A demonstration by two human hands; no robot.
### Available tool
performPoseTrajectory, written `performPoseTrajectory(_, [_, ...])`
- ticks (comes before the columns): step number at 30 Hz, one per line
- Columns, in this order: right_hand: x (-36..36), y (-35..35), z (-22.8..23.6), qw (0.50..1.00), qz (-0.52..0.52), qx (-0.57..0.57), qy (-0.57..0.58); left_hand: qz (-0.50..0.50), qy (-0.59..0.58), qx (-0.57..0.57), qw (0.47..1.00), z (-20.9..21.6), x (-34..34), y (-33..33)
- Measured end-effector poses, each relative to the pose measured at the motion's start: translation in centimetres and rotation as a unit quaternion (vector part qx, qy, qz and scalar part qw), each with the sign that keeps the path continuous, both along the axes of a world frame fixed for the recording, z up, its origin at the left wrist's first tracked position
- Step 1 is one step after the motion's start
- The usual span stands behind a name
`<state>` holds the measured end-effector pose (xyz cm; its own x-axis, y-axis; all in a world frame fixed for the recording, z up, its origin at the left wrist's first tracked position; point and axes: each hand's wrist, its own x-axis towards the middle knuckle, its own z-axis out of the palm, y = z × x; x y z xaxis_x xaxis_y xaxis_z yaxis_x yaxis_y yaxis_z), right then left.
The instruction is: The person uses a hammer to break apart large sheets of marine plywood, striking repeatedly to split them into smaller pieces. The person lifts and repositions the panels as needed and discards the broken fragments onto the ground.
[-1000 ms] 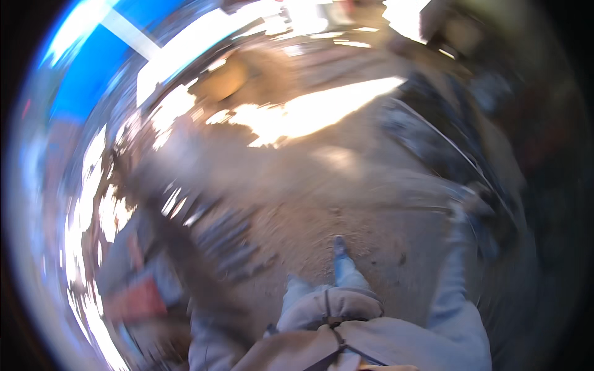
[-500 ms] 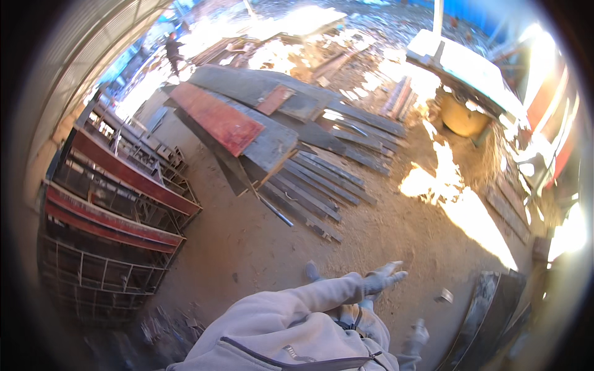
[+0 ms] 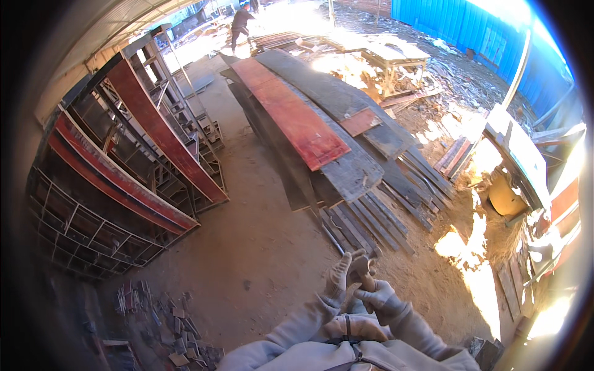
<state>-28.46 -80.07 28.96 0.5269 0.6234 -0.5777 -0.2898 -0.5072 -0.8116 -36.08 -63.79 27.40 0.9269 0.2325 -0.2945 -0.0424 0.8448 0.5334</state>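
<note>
Both my hands are in light gloves and close together in front of my body. My right hand [image 3: 378,294] is closed round the wooden handle of what looks like a hammer [image 3: 359,267], its dark head tilted up to the left. Beside that head is my left hand [image 3: 337,278], with its fingers stretched upward and apart; whether it touches the head I cannot tell. Just beyond my hands are the ends of dark wooden strips [image 3: 365,226], which jut from under a stack of long boards [image 3: 362,176]. A red panel [image 3: 291,117] lies on top.
Metal racks with red panels [image 3: 167,133] stand on the left. Scrap wood pieces [image 3: 176,331] litter the lower left ground. A yellow rounded object [image 3: 506,196] sits under a white-topped stand [image 3: 518,145] at right. Another person [image 3: 241,26] is far off, near a blue fence [image 3: 470,28].
My view has swung to the right and levelled. My hands, apart before with the left one reaching out, have come together in front of me, and the hammer now shows in the right.
</note>
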Motion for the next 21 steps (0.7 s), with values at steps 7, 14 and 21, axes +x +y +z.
performPoseTrajectory(7, [4.2, 17.5, -1.3, 0.997, -0.058, 0.004, 0.050, 0.094, 0.133, 0.242, 0.956, -8.8, 2.5, 13.6])
performPoseTrajectory(14, [16.4, 35.3, -6.7, 0.967, -0.213, 0.134, 0.049, 0.080, 0.303, 0.390, 0.866, -15.5, 5.2, 32.2])
performPoseTrajectory(21, [20.1, 40.0, -8.6, 0.952, -0.299, 0.043, 0.052, 0.132, 0.381, -0.048, 0.914, -28.7, 11.4, 51.4])
